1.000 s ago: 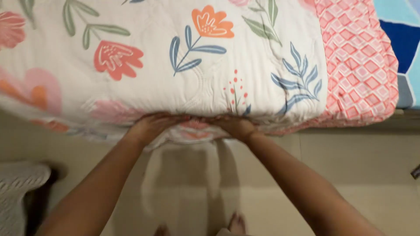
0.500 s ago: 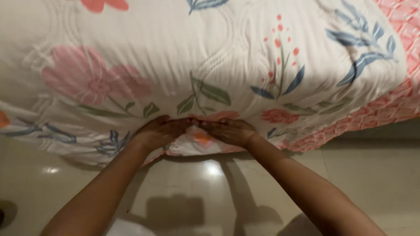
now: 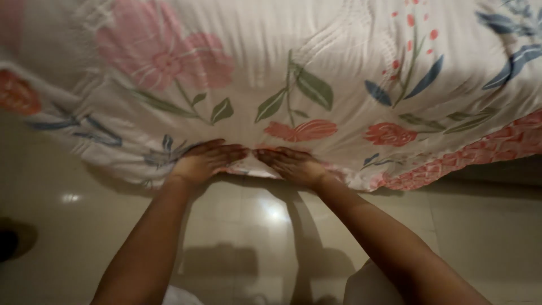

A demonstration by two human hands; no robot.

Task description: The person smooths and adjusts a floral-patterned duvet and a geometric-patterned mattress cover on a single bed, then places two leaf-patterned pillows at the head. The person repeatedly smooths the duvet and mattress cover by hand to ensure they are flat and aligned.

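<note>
A white quilted bedcover [image 3: 316,51] with pink, orange and blue flowers hangs over the side of a bed and fills the upper half of the view. My left hand [image 3: 204,161] and my right hand [image 3: 292,165] lie flat, palms down, against its lower hanging edge, fingertips almost touching each other in the middle. The fingers are stretched out and press on the cloth without closing around it. Both forearms reach up from the bottom of the view.
A pink sheet with a diamond pattern [image 3: 485,155] shows under the bedcover at the right. Below lies a glossy beige tiled floor [image 3: 73,226] with light reflections. A dark object [image 3: 8,244] sits at the far left edge.
The view has dropped lower and closer to the bed's side. My hands, first tucked under the edge, now rest flat on the hanging cover, further down its side.
</note>
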